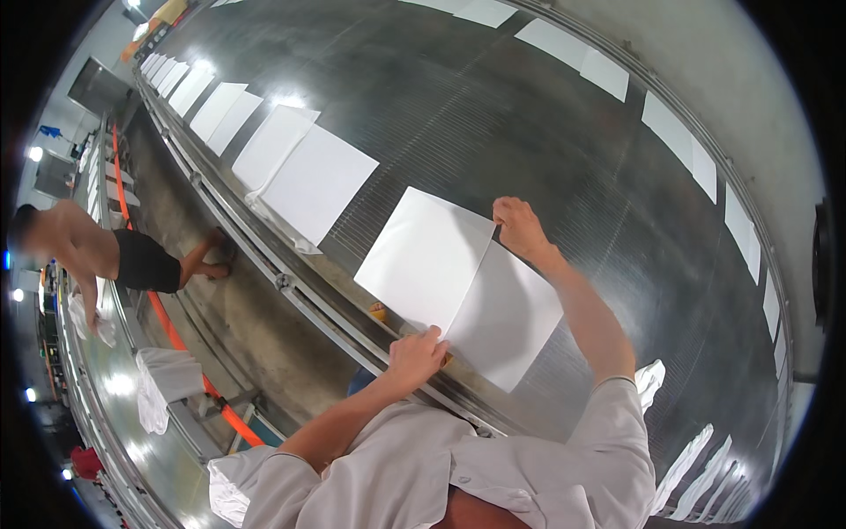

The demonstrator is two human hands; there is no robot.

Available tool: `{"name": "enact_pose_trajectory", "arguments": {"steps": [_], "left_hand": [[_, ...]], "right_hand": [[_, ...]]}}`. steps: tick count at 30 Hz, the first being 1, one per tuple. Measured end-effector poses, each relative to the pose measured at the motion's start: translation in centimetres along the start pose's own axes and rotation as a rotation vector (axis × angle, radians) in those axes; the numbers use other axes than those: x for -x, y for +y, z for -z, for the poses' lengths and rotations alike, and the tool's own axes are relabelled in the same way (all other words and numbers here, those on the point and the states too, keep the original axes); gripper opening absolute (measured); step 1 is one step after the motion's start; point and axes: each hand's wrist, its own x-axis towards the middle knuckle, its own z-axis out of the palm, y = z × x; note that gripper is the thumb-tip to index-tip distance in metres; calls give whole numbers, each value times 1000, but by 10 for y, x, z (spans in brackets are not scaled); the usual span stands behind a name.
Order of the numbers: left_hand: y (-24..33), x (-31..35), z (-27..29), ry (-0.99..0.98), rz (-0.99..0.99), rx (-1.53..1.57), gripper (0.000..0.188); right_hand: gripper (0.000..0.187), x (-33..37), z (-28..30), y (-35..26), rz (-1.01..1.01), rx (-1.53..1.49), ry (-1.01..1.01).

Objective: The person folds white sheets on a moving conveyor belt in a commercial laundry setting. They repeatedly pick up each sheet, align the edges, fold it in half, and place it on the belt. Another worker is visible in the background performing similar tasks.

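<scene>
At centre frame, the left hand [419, 360] and right hand [520, 227], fingers closed, seem to pinch opposite ends of the white panel's inner edge, beside a second panel [507, 317]. I'd judge it nearly settled; upper-left panels [322, 181] already lie flat, lower-right cloths [680, 469] perhaps remain.

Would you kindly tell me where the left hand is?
In the head view, the left hand is below centre, at the near end of where two white panels meet.

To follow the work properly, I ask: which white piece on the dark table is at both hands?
The central two-panel piece: left hand at its dividing line's near end, right hand at the far end. No hand is on the other pieces.
</scene>
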Motion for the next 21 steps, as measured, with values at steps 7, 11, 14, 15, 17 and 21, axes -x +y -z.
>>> {"name": "enact_pose_trajectory", "arguments": {"steps": [7,11,14,15,17,21], "left_hand": [[-24,13,-32,381,-171,32,28],[-32,7,-41,462,-285,13,27],[-40,5,-49,473,-306,0,25],[-43,5,-48,484,-327,9,25],[-51,4,-51,514,-337,73,26],[-52,0,-52,654,-474,246,29]], "right_hand": [[65,45,-59,-103,47,195,446],[66,50,-51,-100,40,9,445],[60,67,-23,-93,-134,-458,576],[57,89,-12,-95,-225,-553,723],[49,160,-8,-98,-416,-634,900],[28,327,-57,-141,-590,-491,1088]]}}
